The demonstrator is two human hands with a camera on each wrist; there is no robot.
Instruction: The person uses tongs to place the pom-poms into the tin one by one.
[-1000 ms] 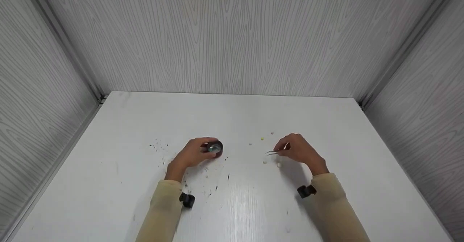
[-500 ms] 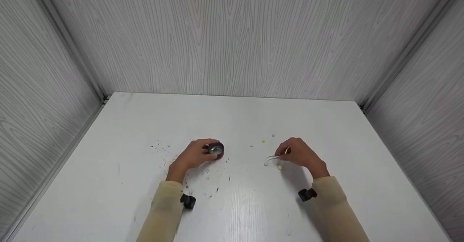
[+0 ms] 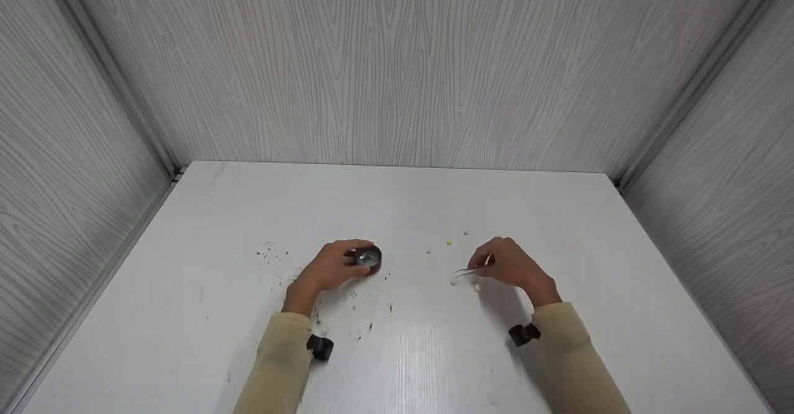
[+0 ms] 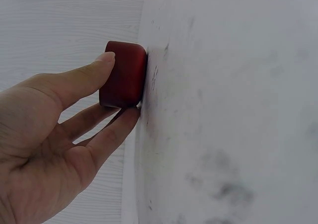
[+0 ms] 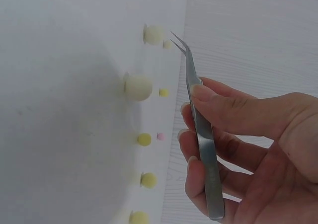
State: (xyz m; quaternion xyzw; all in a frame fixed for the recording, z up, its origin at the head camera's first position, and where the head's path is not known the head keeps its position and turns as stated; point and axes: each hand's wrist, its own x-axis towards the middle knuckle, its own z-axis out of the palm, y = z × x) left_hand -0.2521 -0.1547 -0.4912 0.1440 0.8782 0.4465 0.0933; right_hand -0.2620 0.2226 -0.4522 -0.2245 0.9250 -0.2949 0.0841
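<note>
My left hand [image 3: 329,269] holds a small round dark red cup [image 4: 124,75] between thumb and fingers. The cup stands upright on the white table, and its shiny hollow inside shows in the head view. With my right hand [image 3: 512,266] I hold steel tweezers [image 5: 204,139] with bent tips, which are slightly apart with nothing between them. Just below the tips in the head view lies a cream ball [image 3: 453,282]. A second cream ball [image 3: 477,288] sits near it, under the hand.
Smaller balls lie farther back: a yellow ball [image 3: 449,242], a pinkish ball [image 3: 466,233] and a pale ball [image 3: 428,251]. More yellow balls [image 5: 148,180] show in the right wrist view. Dark specks [image 3: 371,326] are scattered around the left hand. Grey wood-grain walls [image 3: 397,66] enclose the table.
The tweezer tips have come down closer to the nearer cream ball, and my right hand has shifted slightly with them. My left hand keeps the cup in the same place.
</note>
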